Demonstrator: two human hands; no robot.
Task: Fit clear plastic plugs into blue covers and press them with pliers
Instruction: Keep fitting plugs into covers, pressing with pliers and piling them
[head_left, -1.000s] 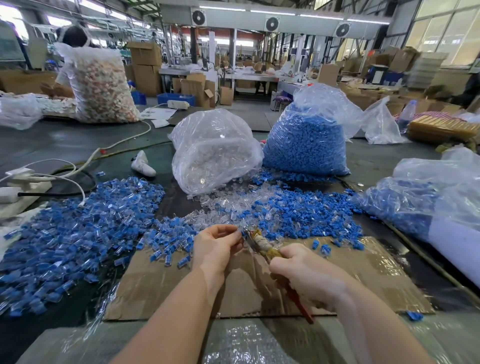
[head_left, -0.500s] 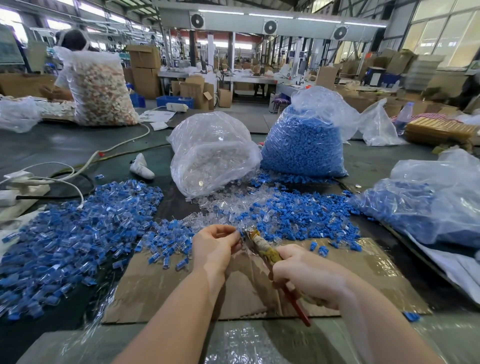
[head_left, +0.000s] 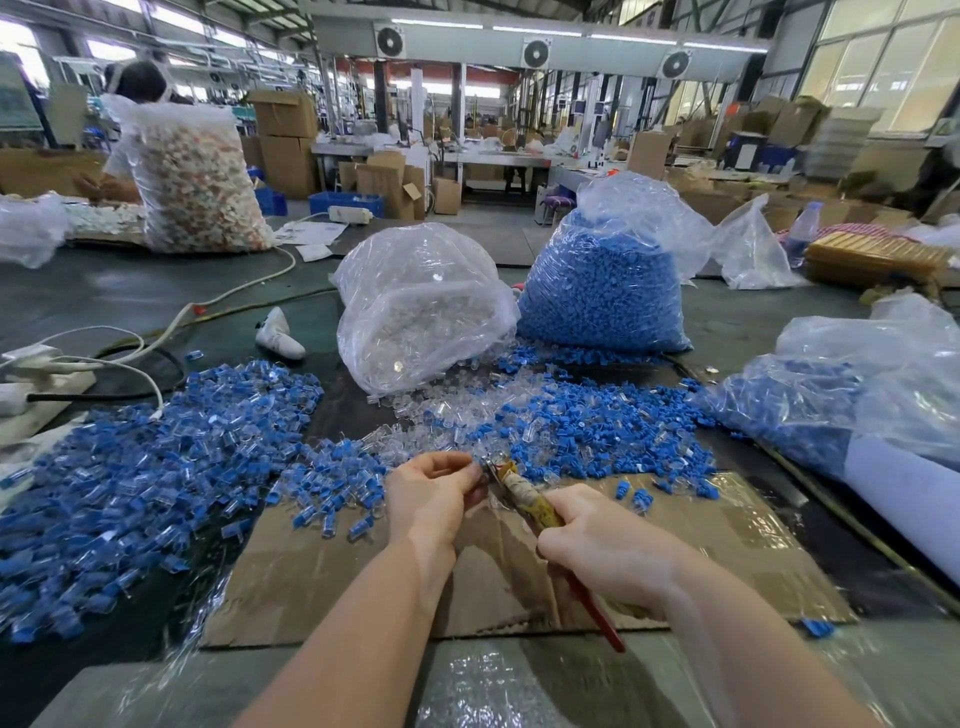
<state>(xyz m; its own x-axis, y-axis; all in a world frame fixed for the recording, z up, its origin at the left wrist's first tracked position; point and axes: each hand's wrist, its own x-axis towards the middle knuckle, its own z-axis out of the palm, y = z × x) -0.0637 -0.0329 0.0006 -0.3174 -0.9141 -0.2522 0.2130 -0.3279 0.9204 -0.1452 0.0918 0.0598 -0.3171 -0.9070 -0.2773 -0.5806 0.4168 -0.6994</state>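
My right hand (head_left: 605, 548) grips the pliers (head_left: 524, 493), whose tape-wrapped handles and one red handle stick out below my fist. The jaws point up and left to the fingertips of my left hand (head_left: 434, 491), which pinches a small piece right at the jaws; the piece itself is mostly hidden by my fingers. Both hands hover over a sheet of cardboard (head_left: 727, 545). Loose blue covers (head_left: 597, 431) and clear plugs (head_left: 441, 410) lie mixed just beyond my hands. A big heap of assembled blue-and-clear pieces (head_left: 145, 467) spreads to the left.
A bag of clear plugs (head_left: 421, 306) and a bag of blue covers (head_left: 602, 291) stand behind the loose parts. Another bag of blue parts (head_left: 841, 400) lies at the right. Cables and a power strip (head_left: 31, 374) sit far left. A person (head_left: 135, 88) works at the back left.
Both hands stay almost where they were, with the pliers' jaws still at my left fingertips. The view has shifted slightly.
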